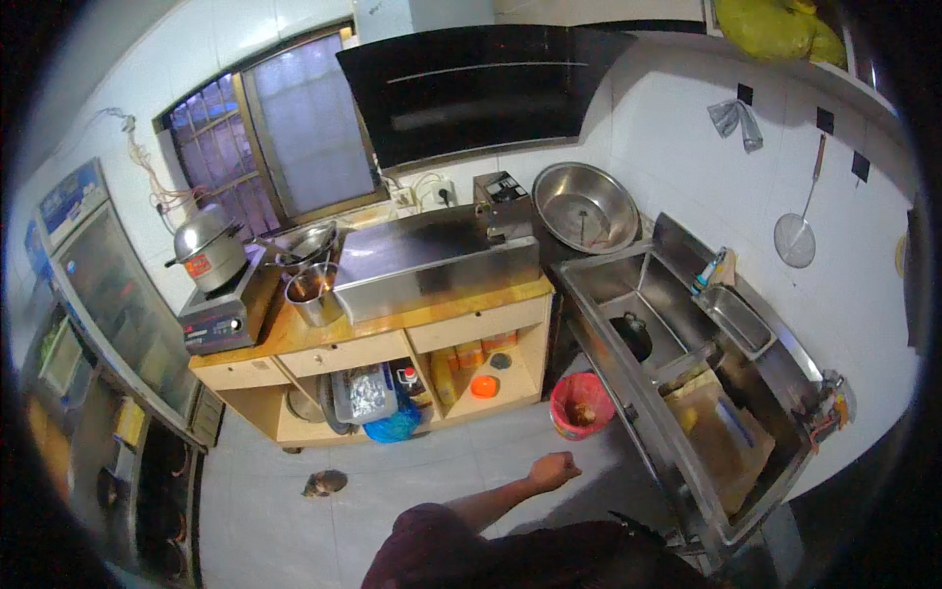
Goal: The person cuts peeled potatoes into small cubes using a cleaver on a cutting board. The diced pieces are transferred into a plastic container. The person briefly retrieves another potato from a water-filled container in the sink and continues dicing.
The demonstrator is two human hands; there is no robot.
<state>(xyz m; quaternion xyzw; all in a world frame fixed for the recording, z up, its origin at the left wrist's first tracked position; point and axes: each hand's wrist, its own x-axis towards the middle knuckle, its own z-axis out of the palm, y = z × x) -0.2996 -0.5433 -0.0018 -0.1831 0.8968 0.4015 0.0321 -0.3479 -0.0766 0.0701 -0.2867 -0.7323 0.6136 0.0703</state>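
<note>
My left hand (556, 472) reaches out over the grey floor with its fingers curled in, and no object shows in it. The forearm comes from a dark short sleeve. My right hand is out of view. Nearest to the left hand stands a red plastic bucket (563, 423) with some scraps inside. To the right runs a stainless steel double sink (706, 482). In its near basin lies a tan board (725, 449) with a blue strip on it. A dark round pan or pot (631, 337) sits in the far basin.
A wooden counter (441, 313) carries a steel box-like unit (441, 276), a lidded pot (210, 250) on an induction cooker (224, 316) and a large steel basin (556, 199). A small, blurred brown-grey animal (325, 483) is on the floor. A glass-doored fridge (121, 294) stands left.
</note>
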